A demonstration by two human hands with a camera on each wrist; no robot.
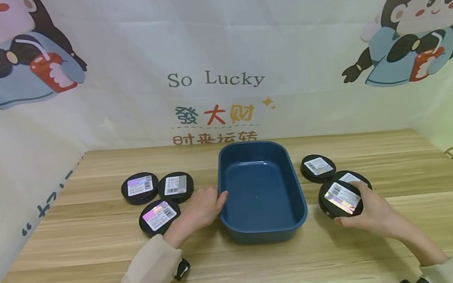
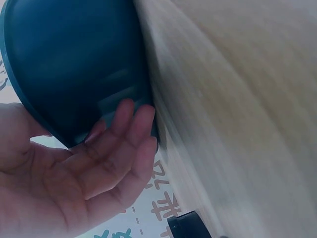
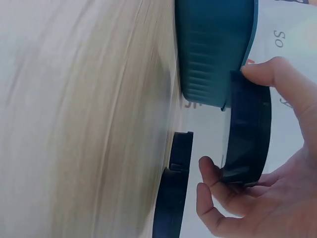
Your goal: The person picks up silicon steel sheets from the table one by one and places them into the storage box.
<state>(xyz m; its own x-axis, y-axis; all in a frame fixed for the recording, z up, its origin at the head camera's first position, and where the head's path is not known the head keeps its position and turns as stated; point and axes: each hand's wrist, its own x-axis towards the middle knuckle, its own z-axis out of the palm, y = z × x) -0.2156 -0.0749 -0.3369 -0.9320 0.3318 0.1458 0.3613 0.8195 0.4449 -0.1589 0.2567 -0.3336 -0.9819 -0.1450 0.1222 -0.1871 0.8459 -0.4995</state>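
A deep blue plastic bin (image 1: 259, 190) stands on the table between my hands. My left hand (image 1: 205, 207) holds its left side, the thumb over the rim and the fingers along the outer wall (image 2: 74, 59). In my right hand (image 1: 373, 215) is a flat, round black case (image 1: 341, 199) with a white and shiny label on top. The right wrist view shows this case (image 3: 247, 129) raised off the table, gripped by its edge between thumb and fingers. Just behind it lie two more such cases, one (image 1: 318, 167) in full view and one (image 1: 351, 177) partly hidden.
Left of the bin, three labelled round black cases lie close together: one at the back (image 1: 140, 188), one beside it (image 1: 176, 187) and one nearer (image 1: 160, 216). The wooden table (image 1: 262, 272) meets a printed cloth backdrop (image 1: 210, 27) behind and at both sides.
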